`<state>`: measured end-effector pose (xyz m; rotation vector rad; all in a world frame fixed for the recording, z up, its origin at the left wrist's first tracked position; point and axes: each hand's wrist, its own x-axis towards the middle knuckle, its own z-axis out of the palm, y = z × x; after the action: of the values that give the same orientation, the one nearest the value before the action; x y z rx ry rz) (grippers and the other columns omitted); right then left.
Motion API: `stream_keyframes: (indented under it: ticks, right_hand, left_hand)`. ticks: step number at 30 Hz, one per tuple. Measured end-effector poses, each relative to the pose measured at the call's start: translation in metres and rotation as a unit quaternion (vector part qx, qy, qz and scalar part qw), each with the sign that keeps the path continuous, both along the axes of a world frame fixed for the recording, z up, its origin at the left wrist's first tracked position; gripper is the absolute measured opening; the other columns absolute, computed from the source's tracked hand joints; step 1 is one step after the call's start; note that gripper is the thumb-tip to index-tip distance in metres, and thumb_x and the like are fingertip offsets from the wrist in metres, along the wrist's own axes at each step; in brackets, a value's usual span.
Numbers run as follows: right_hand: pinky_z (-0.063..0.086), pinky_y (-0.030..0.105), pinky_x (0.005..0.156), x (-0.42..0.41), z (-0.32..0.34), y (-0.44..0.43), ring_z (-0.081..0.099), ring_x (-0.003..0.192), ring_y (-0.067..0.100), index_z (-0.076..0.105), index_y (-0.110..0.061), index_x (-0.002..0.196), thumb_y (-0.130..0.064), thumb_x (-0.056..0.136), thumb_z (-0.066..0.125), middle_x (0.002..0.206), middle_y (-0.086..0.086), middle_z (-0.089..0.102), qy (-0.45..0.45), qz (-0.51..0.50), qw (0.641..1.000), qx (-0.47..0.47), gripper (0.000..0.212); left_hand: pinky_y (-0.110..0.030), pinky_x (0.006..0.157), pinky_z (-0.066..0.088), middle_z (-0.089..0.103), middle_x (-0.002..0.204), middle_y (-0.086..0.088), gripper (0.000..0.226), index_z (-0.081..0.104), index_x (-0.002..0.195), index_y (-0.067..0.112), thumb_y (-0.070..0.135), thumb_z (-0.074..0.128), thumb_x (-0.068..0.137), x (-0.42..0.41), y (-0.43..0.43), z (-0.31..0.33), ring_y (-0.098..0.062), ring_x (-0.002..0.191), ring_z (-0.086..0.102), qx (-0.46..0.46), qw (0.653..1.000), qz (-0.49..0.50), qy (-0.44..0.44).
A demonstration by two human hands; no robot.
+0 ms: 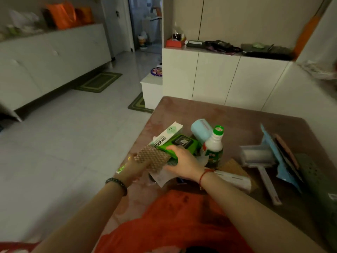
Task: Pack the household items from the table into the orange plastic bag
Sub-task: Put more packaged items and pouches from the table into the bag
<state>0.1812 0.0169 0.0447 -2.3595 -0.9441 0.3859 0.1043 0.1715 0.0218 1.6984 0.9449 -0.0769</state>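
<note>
The orange plastic bag (pixel 175 221) lies on the near part of the brown table (pixel 228 114), below my forearms. My left hand (pixel 135 170) holds one end of a brown textured sponge pad (pixel 153 158). My right hand (pixel 180 161) grips the green pack (pixel 180 143) and the pad's other end from above. Behind them lie a white and green box (pixel 166 134), a pale blue container (pixel 201 129) and an upright white bottle with a green cap (pixel 213 143).
To the right on the table lie a lint roller with a white handle (pixel 259 157), blue flat packets (pixel 279 157), a grey-green perforated item (pixel 313 176) and a long white packet (pixel 235 179). White cabinets (pixel 218 79) stand behind the table. Open floor lies to the left.
</note>
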Motion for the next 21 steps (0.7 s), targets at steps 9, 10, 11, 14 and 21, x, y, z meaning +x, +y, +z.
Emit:
stream_keyframes:
  ticks: [9,10,11,14,21]
  right_hand:
    - [0.031,0.039,0.107,-0.029,-0.015,0.022,0.037,0.129,0.028,0.045,-0.021,0.132,-0.042,0.087,0.054,0.138,0.011,0.043,-0.049,-0.002,0.999,0.014,0.05]
    - [0.03,0.034,0.107,-0.032,0.0,0.015,0.036,0.131,0.024,0.041,-0.02,0.136,-0.039,0.088,0.054,0.141,0.009,0.04,-0.011,-0.027,0.997,0.067,0.053]
    - [0.029,0.03,0.108,-0.034,0.016,0.007,0.034,0.133,0.021,0.036,-0.02,0.139,-0.037,0.089,0.055,0.144,0.007,0.037,0.026,-0.049,0.992,0.111,0.057]
    - [0.035,0.03,0.106,-0.047,0.062,-0.018,0.038,0.132,0.018,0.025,-0.025,0.142,-0.039,0.087,0.057,0.148,0.003,0.033,0.138,-0.093,0.972,0.167,0.065]
    - [0.051,0.037,0.094,-0.113,0.123,-0.076,0.061,0.108,0.016,0.05,-0.021,0.117,-0.014,0.081,0.067,0.118,0.001,0.063,0.287,-0.116,0.892,0.328,0.041]
  left_hand:
    - [-0.059,0.093,0.046,0.058,0.118,-0.026,0.055,0.038,0.125,0.01,0.005,0.067,0.078,0.004,-0.01,0.0,-0.042,0.107,0.058,-0.046,0.982,0.067,-0.172]
    - [-0.057,0.094,0.047,0.057,0.119,-0.022,0.057,0.038,0.126,0.014,0.001,0.066,0.079,-0.002,-0.015,0.013,-0.041,0.109,0.057,-0.037,0.979,0.053,-0.193]
    - [-0.053,0.092,0.049,0.057,0.119,-0.018,0.056,0.039,0.127,0.016,0.0,0.065,0.079,-0.008,-0.019,0.024,-0.038,0.109,0.057,-0.02,0.976,0.03,-0.213]
    - [-0.036,0.077,0.058,0.054,0.117,-0.014,0.051,0.042,0.119,0.027,0.0,0.063,0.081,-0.03,-0.027,0.057,-0.03,0.103,0.059,-0.012,0.965,-0.043,-0.258]
    - [-0.035,0.085,0.057,0.051,0.131,-0.005,0.065,0.036,0.128,0.037,0.015,0.069,0.077,-0.103,-0.084,0.133,-0.023,0.113,0.058,-0.07,0.901,-0.236,-0.358]
